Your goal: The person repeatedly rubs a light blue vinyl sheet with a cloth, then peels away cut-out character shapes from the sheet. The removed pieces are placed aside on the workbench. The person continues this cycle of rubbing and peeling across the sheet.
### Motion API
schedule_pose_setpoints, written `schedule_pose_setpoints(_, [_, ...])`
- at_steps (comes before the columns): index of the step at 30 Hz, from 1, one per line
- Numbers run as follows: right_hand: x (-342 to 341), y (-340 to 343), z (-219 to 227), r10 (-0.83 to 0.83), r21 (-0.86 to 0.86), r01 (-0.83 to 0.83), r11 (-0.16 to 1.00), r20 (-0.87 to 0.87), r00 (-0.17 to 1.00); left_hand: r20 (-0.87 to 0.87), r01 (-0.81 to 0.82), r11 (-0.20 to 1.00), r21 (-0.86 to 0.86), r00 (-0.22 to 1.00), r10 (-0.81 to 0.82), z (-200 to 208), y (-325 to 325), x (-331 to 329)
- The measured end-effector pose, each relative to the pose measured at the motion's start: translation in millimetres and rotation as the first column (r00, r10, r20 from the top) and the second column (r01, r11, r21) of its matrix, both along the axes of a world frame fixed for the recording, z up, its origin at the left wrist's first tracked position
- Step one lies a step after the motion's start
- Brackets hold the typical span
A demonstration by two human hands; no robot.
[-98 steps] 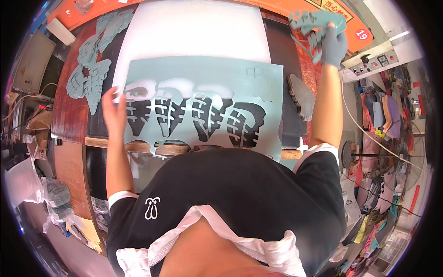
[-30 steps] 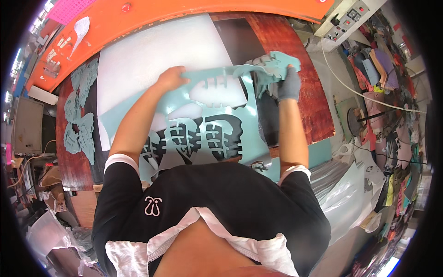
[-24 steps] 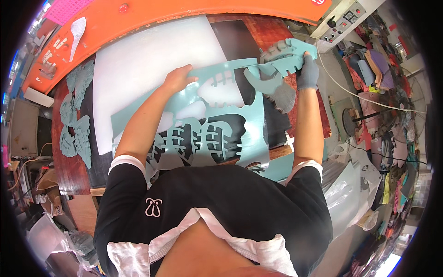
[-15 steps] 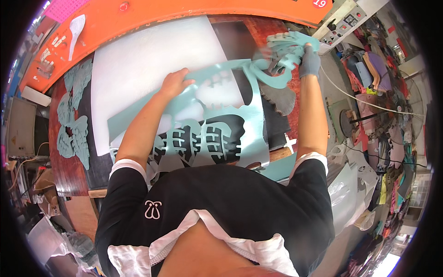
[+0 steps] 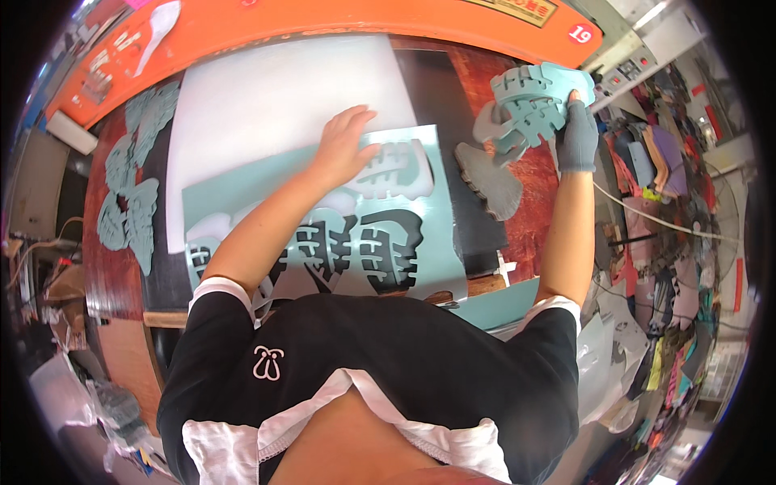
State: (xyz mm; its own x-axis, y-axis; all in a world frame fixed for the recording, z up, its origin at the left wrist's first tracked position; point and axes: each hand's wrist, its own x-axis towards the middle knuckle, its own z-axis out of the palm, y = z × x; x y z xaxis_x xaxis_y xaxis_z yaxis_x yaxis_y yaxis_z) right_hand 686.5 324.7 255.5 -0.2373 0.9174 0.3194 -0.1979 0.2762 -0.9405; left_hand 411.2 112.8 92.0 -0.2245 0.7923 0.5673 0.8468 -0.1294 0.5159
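A teal sheet [image 5: 323,271] with several curved, slotted openings lies over a white board [image 5: 242,105] and a black mat in front of me. My left hand [image 5: 343,149] rests on its far part, fingers stretched out and holding nothing. At the far right, my right hand [image 5: 577,139], in a grey glove that leaves the thumb tip bare, grips a bunch of teal cut-out pieces [image 5: 537,109] with notched edges. They hang above the table, clear of the sheet. My right fingers are mostly hidden behind them.
More teal cut-outs [image 5: 129,214] lie stacked at the left of the red-brown table [image 5: 103,283]. Dark grey cut-outs [image 5: 495,182] lie below my right hand. An orange machine beam [image 5: 323,18] crosses the far side, with a white spoon-shaped tool [image 5: 158,32] at its left. Many coloured scraps [image 5: 647,234] fill the right.
The sheet's raised far edge has come down and it lies flatter. My right hand has moved right with the cut-outs, away from the sheet. My left hand stays on the sheet's far part.
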Motion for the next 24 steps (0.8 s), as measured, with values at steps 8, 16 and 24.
schedule_pose_setpoints(8, [-87.8,-103.4,-17.2,0.475,-0.188,-0.447,0.874,0.147,0.867,0.448,0.231,0.960,0.160,0.849,-0.280,84.3,-42.1,2.8])
schedule_pose_setpoints(16, [-140.6,-140.5,-27.3,0.667,-0.428,-0.575,0.697,0.093,0.739,0.927,0.411,0.905,0.111,0.286,-0.243,75.4,-63.9,-9.8])
schedule_pose_setpoints(24, [-145.3,-141.0,-50.7,0.548,0.014,-0.616,0.788,0.440,0.711,0.019,-0.299,0.816,0.495,0.943,0.333,89.5,-62.8,4.5])
